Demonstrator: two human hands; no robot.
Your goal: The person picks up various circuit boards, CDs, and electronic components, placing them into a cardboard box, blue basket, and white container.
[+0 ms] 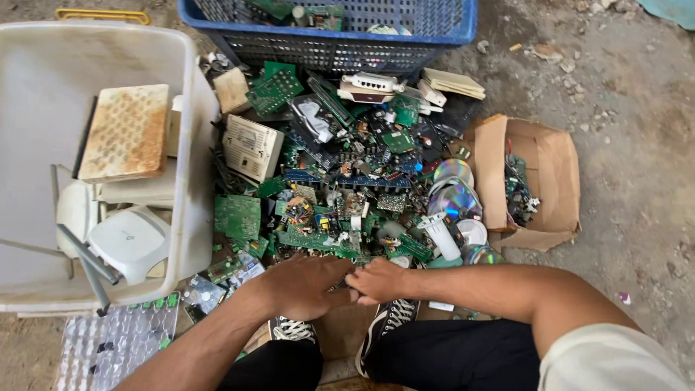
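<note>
On a dirt floor, below the circuit-board heap, left hand and right hand close together on something hidden; the boards look light, stiff, sharp-edged, best held by edges.

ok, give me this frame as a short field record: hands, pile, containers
left hand: closed on something small, hidden, at the pile's near edge
right hand: touching left hand, fingers curled
pile of green circuit boards: on the ground, with shiny discs
white plastic tub: left, holds white routers
blue mesh crate: top
brown cardboard box: right, open
</note>
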